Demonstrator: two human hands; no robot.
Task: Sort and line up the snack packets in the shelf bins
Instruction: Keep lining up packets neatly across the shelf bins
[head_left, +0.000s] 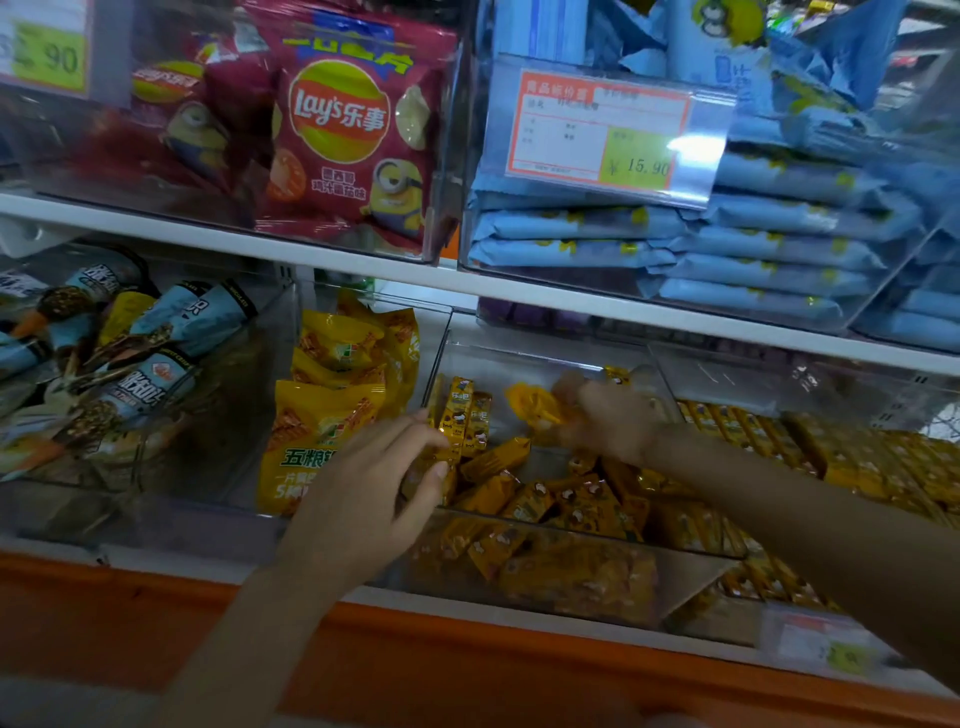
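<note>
Both arms stretched forward to the clear bin (696, 571).
Left hand (374, 483) by its left wall, fingers nearly straight, thumb spread; right hand (608, 415) farther back inside, blurred, grip unclear.

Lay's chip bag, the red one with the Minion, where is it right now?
The Lay's bag stands at the upper left of the head view on the upper shelf, left of the blue packets and above the yellow bags.
</note>
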